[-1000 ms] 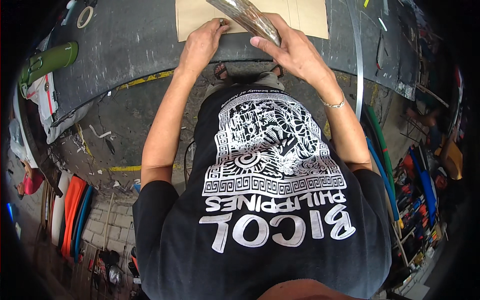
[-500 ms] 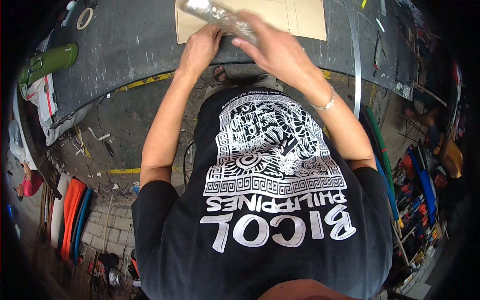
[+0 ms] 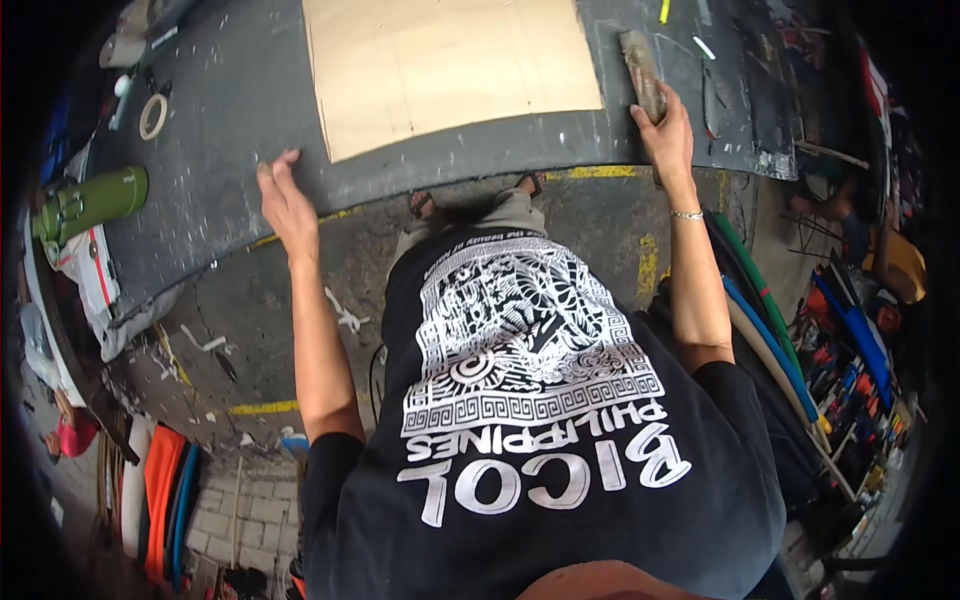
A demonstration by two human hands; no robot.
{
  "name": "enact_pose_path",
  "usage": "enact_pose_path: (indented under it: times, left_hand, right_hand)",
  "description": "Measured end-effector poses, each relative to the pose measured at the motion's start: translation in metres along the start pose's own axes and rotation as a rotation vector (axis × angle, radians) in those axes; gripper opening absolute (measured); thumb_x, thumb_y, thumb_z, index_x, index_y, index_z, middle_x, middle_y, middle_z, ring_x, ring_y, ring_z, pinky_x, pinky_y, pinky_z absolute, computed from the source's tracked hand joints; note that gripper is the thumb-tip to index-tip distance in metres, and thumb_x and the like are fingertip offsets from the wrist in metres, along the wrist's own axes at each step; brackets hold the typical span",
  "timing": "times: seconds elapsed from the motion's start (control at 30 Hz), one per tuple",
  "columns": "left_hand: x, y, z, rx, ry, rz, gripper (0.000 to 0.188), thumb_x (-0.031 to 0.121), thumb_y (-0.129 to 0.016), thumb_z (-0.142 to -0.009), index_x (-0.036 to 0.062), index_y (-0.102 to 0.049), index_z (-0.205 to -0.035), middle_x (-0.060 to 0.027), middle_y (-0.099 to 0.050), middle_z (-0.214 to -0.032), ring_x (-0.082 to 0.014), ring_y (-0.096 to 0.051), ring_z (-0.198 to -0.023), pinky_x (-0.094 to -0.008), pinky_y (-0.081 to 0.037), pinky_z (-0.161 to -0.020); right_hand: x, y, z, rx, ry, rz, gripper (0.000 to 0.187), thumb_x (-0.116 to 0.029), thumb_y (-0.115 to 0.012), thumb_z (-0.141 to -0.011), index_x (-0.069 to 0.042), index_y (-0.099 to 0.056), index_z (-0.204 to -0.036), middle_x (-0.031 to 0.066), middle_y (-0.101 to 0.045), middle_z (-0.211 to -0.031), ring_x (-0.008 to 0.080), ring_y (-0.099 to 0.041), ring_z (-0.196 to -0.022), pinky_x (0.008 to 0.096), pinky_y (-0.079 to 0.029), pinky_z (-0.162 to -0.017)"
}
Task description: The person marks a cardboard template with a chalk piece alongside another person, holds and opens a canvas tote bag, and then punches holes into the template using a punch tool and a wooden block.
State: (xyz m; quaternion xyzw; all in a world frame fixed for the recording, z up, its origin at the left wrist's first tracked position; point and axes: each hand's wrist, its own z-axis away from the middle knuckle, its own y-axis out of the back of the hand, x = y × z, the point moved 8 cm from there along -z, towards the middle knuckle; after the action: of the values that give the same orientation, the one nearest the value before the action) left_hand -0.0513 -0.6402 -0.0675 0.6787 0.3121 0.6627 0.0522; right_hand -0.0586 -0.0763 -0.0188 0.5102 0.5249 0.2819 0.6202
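Observation:
A tan sheet of paper or card [image 3: 460,80] with faint drawn lines lies flat on the dark worktable [image 3: 400,172]. To its left, my left hand [image 3: 286,205] is open and holds nothing, fingers stretched forward over the tabletop. Right of the sheet, my right hand [image 3: 668,140] grips the near end of a long brownish-grey block [image 3: 642,72]. Its surface looks worn and slightly shiny, and I cannot tell its material. The thumb is on the block's left side, with the fingers around its right.
A tape roll [image 3: 153,117] and a green bottle [image 3: 100,203] are at the table's left. A white marker-like stick [image 3: 704,47] and a dark, thin-handled tool [image 3: 710,100] lie right of the block. Coloured rolls [image 3: 165,500] stand lower left; crowded goods fill the right.
My hands have moved apart, left hand leftward and right hand rightward with the block, off the sheet's near edge. The long pale strip at the right no longer shows. The view has shifted.

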Motion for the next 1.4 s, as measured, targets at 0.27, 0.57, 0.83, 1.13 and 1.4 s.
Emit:
enact_pose_path:
  times: [0.27,0.57,0.83,1.13,1.4]
  left_hand:
    - [0.013,-0.025,0.002,0.019,-0.31,-0.375,0.034,0.025,-0.05,-0.106,-0.0036,-0.06,-0.121,-0.0197,-0.064,-0.126,-0.038,-0.052,-0.131,-0.0496,-0.035,-0.113]
    - [0.015,-0.027,0.005,-0.023,-0.347,-0.42,0.035,0.021,-0.045,-0.103,-0.0013,-0.06,-0.126,-0.0165,-0.062,-0.129,-0.0348,-0.049,-0.135,-0.049,-0.029,-0.118]
    - [0.015,-0.026,0.006,-0.031,-0.366,-0.409,0.034,0.016,-0.044,-0.1,-0.0015,-0.06,-0.124,-0.0172,-0.063,-0.13,-0.0354,-0.049,-0.135,-0.0485,-0.029,-0.118]
    - [0.016,-0.028,0.007,-0.028,-0.368,-0.422,0.033,0.015,-0.045,-0.1,-0.0016,-0.061,-0.123,-0.0186,-0.062,-0.129,-0.0362,-0.05,-0.134,-0.0488,-0.03,-0.117]
    - [0.014,-0.036,0.006,-0.105,-0.356,-0.51,0.033,0.016,-0.046,-0.1,-0.0016,-0.06,-0.123,-0.0188,-0.06,-0.129,-0.0361,-0.049,-0.133,-0.0485,-0.03,-0.117]
  right_hand:
    - [-0.009,-0.03,0.026,0.19,0.24,0.299,0.038,-0.02,-0.063,-0.093,-0.015,-0.063,-0.13,0.0113,-0.052,-0.143,0.0368,-0.046,-0.135,0.0505,-0.04,-0.11]
    - [-0.008,-0.032,0.025,0.238,0.114,0.302,0.034,-0.018,-0.063,-0.09,-0.017,-0.066,-0.123,0.0057,-0.051,-0.145,0.0312,-0.046,-0.136,0.0501,-0.039,-0.107]
    - [-0.004,-0.031,0.028,0.316,0.084,0.335,0.033,-0.021,-0.061,-0.091,-0.019,-0.066,-0.123,0.0046,-0.053,-0.144,0.0289,-0.048,-0.134,0.049,-0.04,-0.106]
    - [-0.003,-0.03,0.027,0.308,0.068,0.327,0.033,-0.022,-0.061,-0.09,-0.019,-0.066,-0.123,0.0038,-0.053,-0.144,0.0286,-0.047,-0.135,0.0488,-0.039,-0.108]
    - [-0.005,-0.032,0.026,0.263,0.116,0.303,0.034,-0.022,-0.062,-0.09,-0.018,-0.067,-0.123,0.0037,-0.053,-0.143,0.0291,-0.047,-0.135,0.0487,-0.039,-0.108]
